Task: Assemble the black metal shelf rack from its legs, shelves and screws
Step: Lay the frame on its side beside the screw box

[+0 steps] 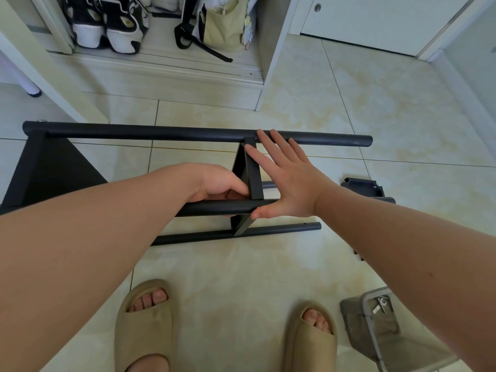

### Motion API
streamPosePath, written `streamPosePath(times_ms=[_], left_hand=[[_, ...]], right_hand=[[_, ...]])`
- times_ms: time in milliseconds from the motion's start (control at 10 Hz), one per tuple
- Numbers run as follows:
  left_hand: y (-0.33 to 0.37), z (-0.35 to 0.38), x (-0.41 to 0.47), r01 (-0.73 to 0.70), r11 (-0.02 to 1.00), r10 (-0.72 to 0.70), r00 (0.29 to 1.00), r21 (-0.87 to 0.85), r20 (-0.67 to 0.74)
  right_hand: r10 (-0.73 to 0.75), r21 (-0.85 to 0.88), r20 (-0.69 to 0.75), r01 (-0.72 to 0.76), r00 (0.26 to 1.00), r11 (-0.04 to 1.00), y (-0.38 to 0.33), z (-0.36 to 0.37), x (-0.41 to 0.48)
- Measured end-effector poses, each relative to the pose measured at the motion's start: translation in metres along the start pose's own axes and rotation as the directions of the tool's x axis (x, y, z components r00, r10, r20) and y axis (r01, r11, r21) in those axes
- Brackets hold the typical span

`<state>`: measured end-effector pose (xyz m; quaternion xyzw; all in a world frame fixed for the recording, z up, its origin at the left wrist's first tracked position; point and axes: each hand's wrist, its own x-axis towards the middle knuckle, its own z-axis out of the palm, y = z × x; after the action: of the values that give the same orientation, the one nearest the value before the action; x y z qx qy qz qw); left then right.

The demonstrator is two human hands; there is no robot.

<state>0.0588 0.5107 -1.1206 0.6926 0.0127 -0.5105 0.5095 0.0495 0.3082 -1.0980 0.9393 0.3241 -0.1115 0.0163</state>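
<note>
The black metal rack lies on its side on the tiled floor. Its far leg tube (171, 132) runs left to right, a near tube (214, 207) sits under my hands, and a lower tube (281, 230) lies closest to me. One shelf (45, 173) stands fixed at the left end. A second shelf (252, 173) stands edge-on in the middle. My left hand (217, 183) curls its fingers round this shelf's left side just above the near tube. My right hand (284, 178) presses flat against the shelf's right face, fingers straight, thumb on the near tube.
Another black shelf piece (362, 187) lies on the floor at the right. A grey bag (375, 326) holding metal hardware sits at the lower right. My sandalled feet (145, 326) stand below the rack. A white cabinet (268, 63) with shoes and a bag is behind.
</note>
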Motion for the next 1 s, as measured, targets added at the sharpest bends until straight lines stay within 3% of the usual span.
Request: streamPosePath(times_ms=[200, 400, 600, 800, 1000], left_hand=[[-0.0013, -0.0007, 0.0010, -0.020, 0.998, 0.021, 1.000, 0.061, -0.017], [-0.0005, -0.0013, -0.0002, 0.011, 0.999, -0.011, 1.000, -0.031, 0.012], [0.0004, 0.0016, 0.0032, 0.009, 0.998, -0.007, 0.999, 0.055, -0.049], [-0.0030, -0.0031, 0.0016, -0.004, 1.000, 0.004, 1.000, -0.010, 0.020], [-0.0030, -0.0022, 0.0055, 0.075, 0.997, -0.075, 0.997, -0.022, 0.016]], right_hand=[[0.003, -0.006, 0.002, -0.003, 1.000, 1.000, 0.0002, -0.0004, 0.0000], [0.003, -0.008, 0.004, -0.003, 1.000, 1.000, 0.0001, -0.0009, -0.0001], [0.000, -0.008, -0.003, 0.000, 1.000, 1.000, 0.0003, -0.0003, -0.0004], [-0.002, -0.007, -0.007, 0.001, 1.000, 1.000, 0.0008, -0.0001, 0.0001], [-0.001, -0.010, 0.000, 0.001, 1.000, 1.000, 0.0010, -0.0002, -0.0002]])
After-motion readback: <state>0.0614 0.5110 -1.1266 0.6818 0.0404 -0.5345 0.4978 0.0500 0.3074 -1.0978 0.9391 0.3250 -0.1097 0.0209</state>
